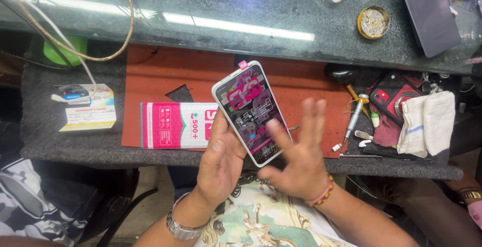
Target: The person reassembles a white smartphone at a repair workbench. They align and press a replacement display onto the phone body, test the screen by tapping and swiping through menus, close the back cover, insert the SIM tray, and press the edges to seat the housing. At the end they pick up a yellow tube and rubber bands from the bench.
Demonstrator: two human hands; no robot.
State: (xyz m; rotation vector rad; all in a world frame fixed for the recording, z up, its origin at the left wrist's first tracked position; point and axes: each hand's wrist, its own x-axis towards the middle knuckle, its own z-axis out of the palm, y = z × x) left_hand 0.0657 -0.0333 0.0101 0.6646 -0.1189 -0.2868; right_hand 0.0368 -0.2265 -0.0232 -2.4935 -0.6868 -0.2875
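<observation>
My left hand point(218, 164) holds a white-edged smartphone point(248, 109) from below, thumb along its left edge. The phone's face carries a pink and grey printed protective film with a small pink pull tab point(243, 65) at the top. My right hand point(301, 154) is spread open over the phone's lower right part, its index finger touching the film. The fingers look blurred. A metal watch sits on my left wrist and a beaded band on my right.
A pink and white flat packet point(173, 125) lies on the orange mat point(160, 71). A small card box point(88, 107) sits left. Right: a precision screwdriver point(353, 119), red phone case point(394, 96), white cloth point(429, 121). On the glass counter are a round tin point(373, 22) and a dark phone point(428, 11).
</observation>
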